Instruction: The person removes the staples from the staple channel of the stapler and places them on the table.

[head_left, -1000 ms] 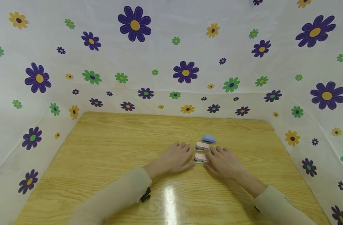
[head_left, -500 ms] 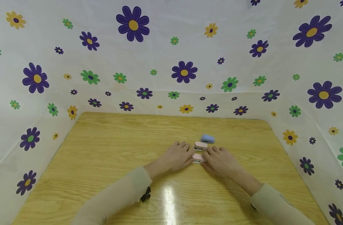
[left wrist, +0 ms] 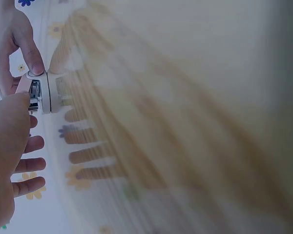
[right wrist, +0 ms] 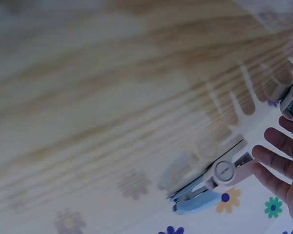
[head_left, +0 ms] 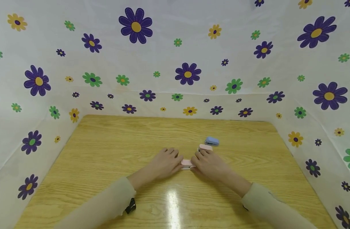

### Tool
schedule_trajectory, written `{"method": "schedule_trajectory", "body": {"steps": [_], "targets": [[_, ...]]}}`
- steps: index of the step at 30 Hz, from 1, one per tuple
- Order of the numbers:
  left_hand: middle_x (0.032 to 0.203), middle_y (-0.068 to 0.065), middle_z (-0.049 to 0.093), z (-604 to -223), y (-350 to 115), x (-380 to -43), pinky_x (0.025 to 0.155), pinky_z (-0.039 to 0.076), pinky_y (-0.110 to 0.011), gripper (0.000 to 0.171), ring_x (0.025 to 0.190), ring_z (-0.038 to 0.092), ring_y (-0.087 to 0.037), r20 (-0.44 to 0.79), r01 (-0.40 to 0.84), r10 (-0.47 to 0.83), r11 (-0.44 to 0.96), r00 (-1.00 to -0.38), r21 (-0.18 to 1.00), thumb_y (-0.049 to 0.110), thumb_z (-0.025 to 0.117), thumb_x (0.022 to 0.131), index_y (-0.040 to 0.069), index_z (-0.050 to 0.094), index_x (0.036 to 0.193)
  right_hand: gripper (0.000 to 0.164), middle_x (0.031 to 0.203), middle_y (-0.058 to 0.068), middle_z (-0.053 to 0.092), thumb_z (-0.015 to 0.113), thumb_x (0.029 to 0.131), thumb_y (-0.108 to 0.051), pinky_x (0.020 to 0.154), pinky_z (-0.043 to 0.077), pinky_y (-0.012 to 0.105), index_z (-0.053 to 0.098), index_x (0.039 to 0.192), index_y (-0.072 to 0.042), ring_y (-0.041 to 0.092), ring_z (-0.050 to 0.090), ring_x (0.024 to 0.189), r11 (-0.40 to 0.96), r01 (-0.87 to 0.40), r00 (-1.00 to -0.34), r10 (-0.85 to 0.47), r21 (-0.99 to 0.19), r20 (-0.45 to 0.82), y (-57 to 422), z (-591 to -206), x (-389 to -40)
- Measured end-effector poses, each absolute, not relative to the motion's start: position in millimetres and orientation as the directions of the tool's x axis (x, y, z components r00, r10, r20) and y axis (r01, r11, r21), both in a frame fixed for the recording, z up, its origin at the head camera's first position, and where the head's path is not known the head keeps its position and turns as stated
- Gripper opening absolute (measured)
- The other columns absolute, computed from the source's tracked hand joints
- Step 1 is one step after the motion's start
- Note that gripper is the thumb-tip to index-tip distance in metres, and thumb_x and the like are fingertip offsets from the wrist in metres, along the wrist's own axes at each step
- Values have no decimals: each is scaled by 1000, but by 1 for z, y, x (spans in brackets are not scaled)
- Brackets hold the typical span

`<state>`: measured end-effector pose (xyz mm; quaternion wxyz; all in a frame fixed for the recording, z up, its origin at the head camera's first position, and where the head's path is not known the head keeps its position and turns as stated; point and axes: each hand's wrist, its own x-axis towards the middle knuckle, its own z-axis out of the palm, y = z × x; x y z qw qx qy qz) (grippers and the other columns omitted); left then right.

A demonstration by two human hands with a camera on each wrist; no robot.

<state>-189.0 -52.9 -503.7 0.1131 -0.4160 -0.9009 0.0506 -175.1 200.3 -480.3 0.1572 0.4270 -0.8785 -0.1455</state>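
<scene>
A pink stapler (head_left: 187,163) lies flat on the wooden table (head_left: 111,152), between my two hands. My left hand (head_left: 165,161) rests palm down to its left, fingers straight, thumb side against the stapler. My right hand (head_left: 210,163) lies flat on its right, one digit pressed to the stapler's end. The left wrist view shows the stapler (left wrist: 43,92) squeezed between my left hand (left wrist: 7,146) and a fingertip (left wrist: 33,61) of the right. A second pink stapler (head_left: 205,147) sits just beyond my right fingers, and a blue stapler (head_left: 212,141) lies behind it.
White cloth with a flower print (head_left: 189,73) walls the table at the back and on both sides. The right wrist view shows the second pink stapler (right wrist: 229,168) and the blue stapler (right wrist: 195,202) lying close together by the cloth wall.
Both hands have slid left and slightly toward me, taking the nearer pink stapler with them. The other pink stapler and the blue one have stayed in place.
</scene>
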Motion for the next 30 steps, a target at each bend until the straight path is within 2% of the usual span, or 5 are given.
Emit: {"method": "schedule_trajectory", "body": {"steps": [5,9,15,22,30], "targets": [[112,1,67,-503,-77,-183,87,55,-38,32,103,63,-20,152,722,735,678,-661,-139,52,46,111,25,62,112,31,89,-4,58,62,104,-52,75,48,30,61,101,-21,15,55,79,578,-727,-571,-809,371,140,179,-480,-178],[112,0,67,-505,-98,-183,88,55,-39,31,103,62,-21,156,708,717,696,-679,-118,51,47,111,24,62,111,28,90,-6,57,58,107,-50,70,43,28,61,104,-23,13,49,77,578,-742,-582,-807,339,101,160,-481,-183],[106,-1,65,-508,-124,-182,84,54,-40,28,100,63,-22,190,689,693,718,-696,-94,48,53,109,22,62,109,27,94,-5,60,55,108,-49,71,48,28,61,107,-23,13,53,80,558,-772,-568,-821,305,64,133,-479,-193],[101,0,61,-508,-144,-183,81,53,-38,27,96,61,-21,182,663,667,743,-723,-90,46,52,110,21,60,106,27,99,-4,63,53,109,-50,74,53,28,61,114,-25,13,60,84,544,-782,-562,-826,306,32,111,-478,-205],[105,-5,65,-503,-153,-182,84,56,-42,31,99,64,-26,196,646,655,754,-729,-118,46,55,108,16,62,107,26,105,-3,64,51,110,-47,76,56,29,59,123,-26,14,64,90,536,-781,-565,-825,319,4,93,-477,-219]]}}
